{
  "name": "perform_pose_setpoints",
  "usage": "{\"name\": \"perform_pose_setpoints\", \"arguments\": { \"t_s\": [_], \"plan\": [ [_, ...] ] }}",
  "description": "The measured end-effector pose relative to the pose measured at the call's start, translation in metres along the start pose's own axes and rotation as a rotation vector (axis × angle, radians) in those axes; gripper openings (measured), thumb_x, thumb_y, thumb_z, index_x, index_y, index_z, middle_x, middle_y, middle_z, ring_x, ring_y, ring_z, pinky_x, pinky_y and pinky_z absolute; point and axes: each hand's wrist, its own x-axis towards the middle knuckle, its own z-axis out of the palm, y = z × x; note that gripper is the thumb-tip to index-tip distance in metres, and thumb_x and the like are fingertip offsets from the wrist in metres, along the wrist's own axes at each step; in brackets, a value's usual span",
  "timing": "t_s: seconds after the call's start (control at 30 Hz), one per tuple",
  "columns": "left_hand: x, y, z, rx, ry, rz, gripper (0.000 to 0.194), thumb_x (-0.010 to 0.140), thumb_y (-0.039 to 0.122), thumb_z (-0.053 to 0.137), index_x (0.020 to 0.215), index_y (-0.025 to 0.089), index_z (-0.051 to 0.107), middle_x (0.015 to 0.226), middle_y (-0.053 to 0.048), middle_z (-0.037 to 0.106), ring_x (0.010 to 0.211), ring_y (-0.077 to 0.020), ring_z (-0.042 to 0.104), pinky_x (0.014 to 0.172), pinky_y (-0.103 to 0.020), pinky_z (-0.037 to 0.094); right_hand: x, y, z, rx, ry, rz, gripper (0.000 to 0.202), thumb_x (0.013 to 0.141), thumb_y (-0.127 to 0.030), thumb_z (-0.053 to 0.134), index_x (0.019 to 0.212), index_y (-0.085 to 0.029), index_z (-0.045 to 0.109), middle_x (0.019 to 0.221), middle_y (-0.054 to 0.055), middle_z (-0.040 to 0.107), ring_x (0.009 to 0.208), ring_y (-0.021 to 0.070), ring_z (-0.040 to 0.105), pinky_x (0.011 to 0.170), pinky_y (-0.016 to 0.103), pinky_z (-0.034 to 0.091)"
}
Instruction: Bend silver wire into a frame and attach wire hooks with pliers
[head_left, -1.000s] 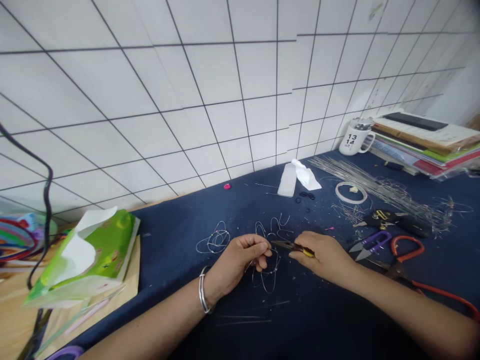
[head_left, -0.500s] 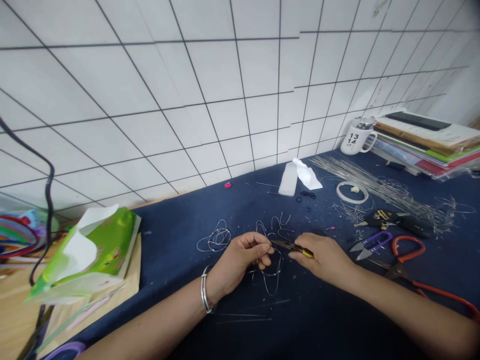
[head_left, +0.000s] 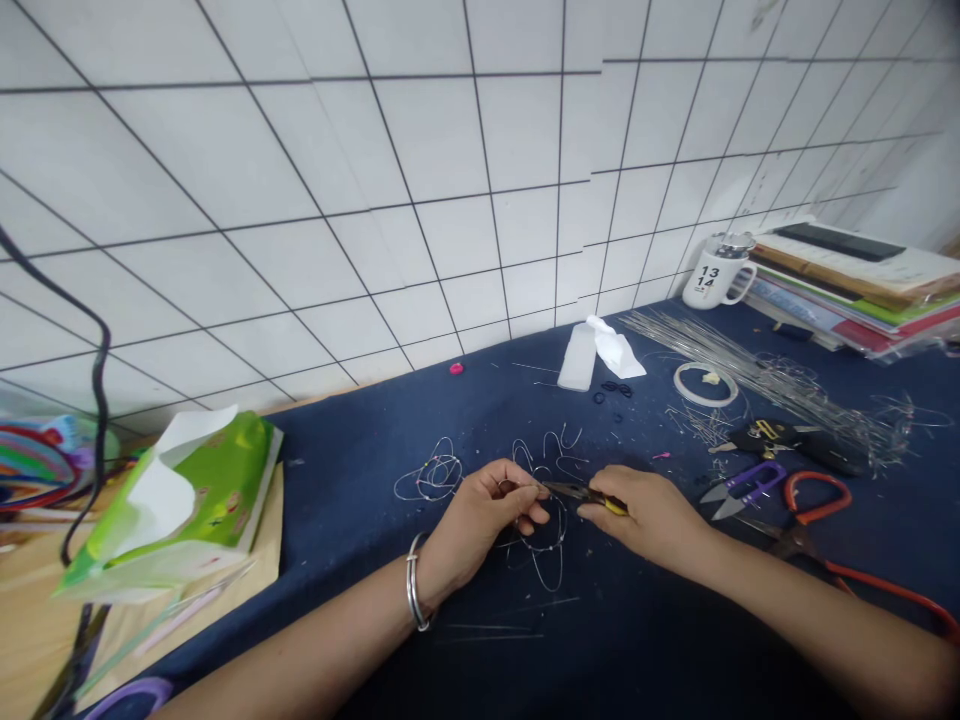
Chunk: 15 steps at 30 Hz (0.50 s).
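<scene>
My left hand (head_left: 504,505), with a silver bangle at the wrist, pinches a thin silver wire (head_left: 553,570) that hangs below it in bent loops. In my right hand (head_left: 637,508) is a pair of needle-nose pliers (head_left: 574,491) with yellow on the handle. The pliers' jaws reach to my left fingertips; whether they bite on the wire is too small to tell. Bent wire pieces (head_left: 561,440) lie just beyond the hands. To the left rests a coiled wire loop (head_left: 429,475) with small coloured beads.
Right of my hands lie purple thread snips (head_left: 746,492), red-handled scissors (head_left: 799,540), black-handled pliers (head_left: 765,436) and a bundle of straight wires (head_left: 720,355). A white mug (head_left: 716,275) stands by stacked papers (head_left: 847,280). A green tissue pack (head_left: 217,490) sits left.
Both hands stay nearly in place, the pliers still at the left fingertips. The whole view shifts only slightly.
</scene>
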Motion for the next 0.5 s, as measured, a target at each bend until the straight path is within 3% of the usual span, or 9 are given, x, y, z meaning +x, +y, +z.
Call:
{"name": "perform_pose_setpoints", "arguments": {
  "t_s": [0.17,0.4,0.5],
  "plan": [
    [-0.0012,0.0022,-0.0003,0.025,-0.02,0.016,0.011,0.078,0.022,0.054,0.079,0.013,0.048,0.09,-0.007,0.062,0.061,-0.0081,0.057,0.05,-0.018,0.041,0.0002,0.0001,-0.0001,0.016,-0.013,-0.007,0.021,0.08,-0.04,0.046,0.075,-0.02,0.052,0.07,-0.001,0.053,0.062,0.0109,0.048,0.055,0.022,0.031],
    [-0.0002,0.0037,-0.001,0.04,-0.056,0.015,0.011,0.076,0.02,0.055,0.079,0.014,0.045,0.089,-0.005,0.062,0.057,-0.0064,0.055,0.048,-0.017,0.038,-0.0001,-0.0029,0.0,0.014,-0.019,-0.001,0.021,0.08,-0.04,0.046,0.075,-0.02,0.052,0.07,-0.001,0.052,0.062,0.011,0.047,0.054,0.022,0.03],
    [0.0005,0.0027,-0.0009,0.048,-0.055,0.008,0.011,0.077,0.021,0.055,0.081,0.015,0.046,0.078,-0.002,0.062,0.055,-0.0065,0.054,0.047,-0.017,0.037,-0.0004,-0.0041,0.0002,0.009,-0.02,0.005,0.022,0.08,-0.041,0.046,0.075,-0.02,0.051,0.071,-0.001,0.052,0.062,0.0109,0.048,0.054,0.022,0.03]
  ]
}}
